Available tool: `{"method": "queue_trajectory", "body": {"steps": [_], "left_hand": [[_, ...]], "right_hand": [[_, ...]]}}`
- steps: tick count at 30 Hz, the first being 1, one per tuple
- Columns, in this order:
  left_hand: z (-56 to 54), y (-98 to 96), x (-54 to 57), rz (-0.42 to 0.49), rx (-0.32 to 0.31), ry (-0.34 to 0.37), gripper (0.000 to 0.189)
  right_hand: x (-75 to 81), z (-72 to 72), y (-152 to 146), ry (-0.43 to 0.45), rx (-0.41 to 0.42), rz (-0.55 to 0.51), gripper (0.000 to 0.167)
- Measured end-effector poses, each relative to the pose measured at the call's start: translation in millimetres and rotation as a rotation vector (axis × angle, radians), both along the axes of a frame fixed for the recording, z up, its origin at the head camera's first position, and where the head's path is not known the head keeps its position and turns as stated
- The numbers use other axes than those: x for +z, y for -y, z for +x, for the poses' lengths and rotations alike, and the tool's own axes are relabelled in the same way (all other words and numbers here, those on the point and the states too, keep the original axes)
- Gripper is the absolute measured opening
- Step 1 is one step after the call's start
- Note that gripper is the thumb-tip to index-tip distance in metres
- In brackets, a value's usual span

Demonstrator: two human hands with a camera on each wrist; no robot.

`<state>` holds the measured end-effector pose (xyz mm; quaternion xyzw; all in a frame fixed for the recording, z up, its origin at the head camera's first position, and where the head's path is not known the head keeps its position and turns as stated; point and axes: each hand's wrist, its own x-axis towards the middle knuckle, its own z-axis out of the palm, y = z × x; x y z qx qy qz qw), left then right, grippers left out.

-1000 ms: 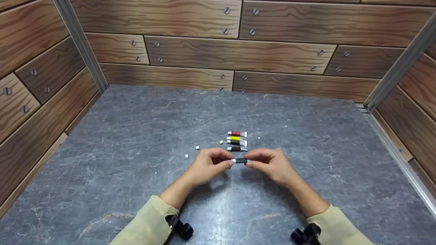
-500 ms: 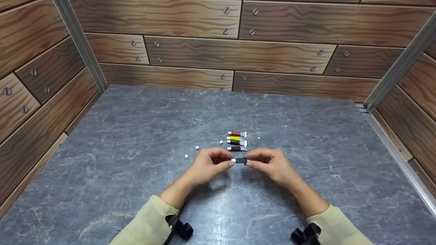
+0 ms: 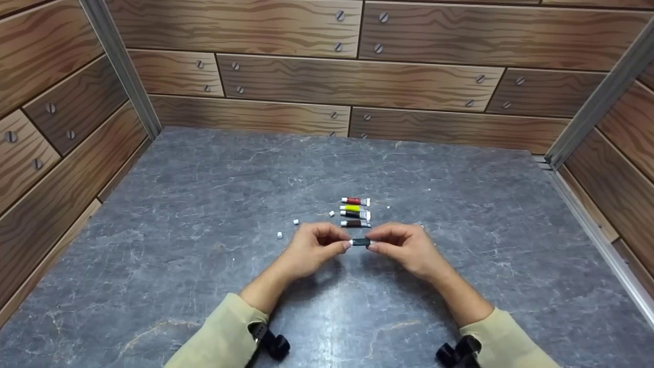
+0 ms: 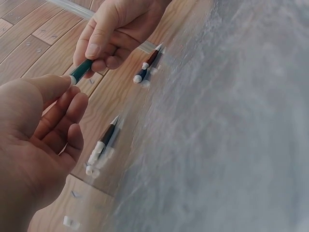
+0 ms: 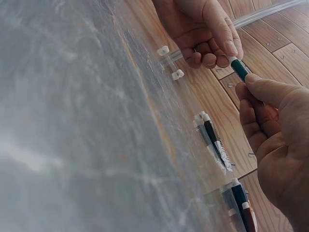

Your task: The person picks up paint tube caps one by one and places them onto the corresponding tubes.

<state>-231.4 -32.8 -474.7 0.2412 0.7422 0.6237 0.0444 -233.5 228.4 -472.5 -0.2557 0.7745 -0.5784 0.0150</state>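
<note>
Between both hands is a small dark green paint tube (image 3: 361, 242), raised over the table. My left hand (image 3: 312, 249) pinches its white cap end (image 4: 73, 80) between thumb and forefinger, the other fingers curled loosely. The right hand (image 3: 406, 247) pinches the opposite end of the tube, mostly hidden behind thumb and fingers. Just beyond the hands lie a brown paint tube (image 3: 353, 224), a black tube (image 3: 352, 214), a yellow tube (image 3: 350, 208) and a red tube (image 3: 352, 201), white caps pointing left.
Loose white caps lie left of the tubes: one near them (image 3: 331, 213), another cap (image 3: 296, 222) farther out, and a third cap (image 3: 279, 235) by the left hand. A tiny white bit (image 3: 388, 207) lies to the right. Wood-patterned walls (image 3: 286, 76) enclose the grey marbled table (image 3: 214, 174).
Hands stay almost in place. The green tube shifts very slightly, and the left fingertips cover a little more of its white cap than half a second ago.
</note>
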Motion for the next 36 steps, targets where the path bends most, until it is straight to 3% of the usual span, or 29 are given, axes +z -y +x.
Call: {"method": "queue_trajectory", "body": {"steps": [11,17,29,36], "left_hand": [[0.7,1.5,5.7,-0.028,0.006,-0.039,0.007],[0.4,1.3,2.8,-0.023,0.020,-0.012,0.007],[2.6,1.3,-2.0,-0.040,0.052,0.007,0.011],[0.4,-1.5,4.0,-0.053,0.055,-0.015,0.010]], "right_hand": [[4.2,-0.4,1.5,-0.004,0.016,0.004,0.019],[-0.2,0.0,0.2,-0.016,0.034,-0.019,0.024],[0.4,3.6,-2.1,0.131,-0.025,-0.056,0.028],[3.4,2.6,-3.0,0.065,-0.063,-0.007,0.026]]}}
